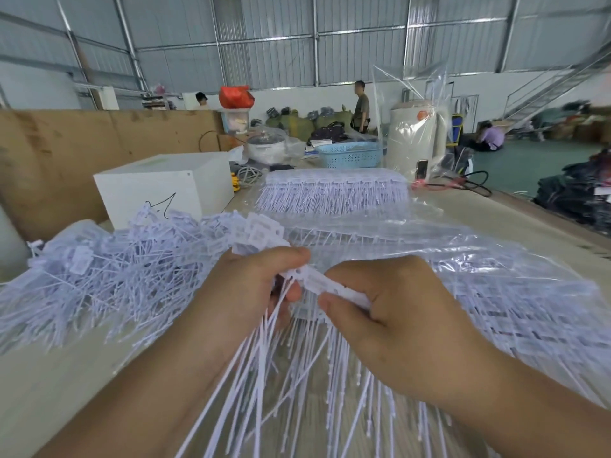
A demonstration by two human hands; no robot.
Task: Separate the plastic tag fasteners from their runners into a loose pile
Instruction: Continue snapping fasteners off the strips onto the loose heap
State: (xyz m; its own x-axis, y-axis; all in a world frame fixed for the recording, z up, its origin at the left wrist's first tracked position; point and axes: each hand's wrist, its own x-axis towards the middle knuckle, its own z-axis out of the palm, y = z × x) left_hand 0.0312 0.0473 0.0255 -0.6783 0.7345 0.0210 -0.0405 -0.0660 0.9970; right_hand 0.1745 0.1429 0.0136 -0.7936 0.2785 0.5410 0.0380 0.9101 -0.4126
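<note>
A strip of white plastic tag fasteners (334,289) on its runner is pinched between two hands at center frame, the left hand (244,289) curled around its near end and the right hand (390,312) clamped along it, filaments trailing toward 6 o'clock. A loose pile of separated fasteners (109,269) lies at 9 o'clock on the tabletop (66,375), with bagged unseparated strips (330,193) at 12 o'clock, a white box (158,190) at 11 o'clock and a blue basket (350,155) beyond.
</note>
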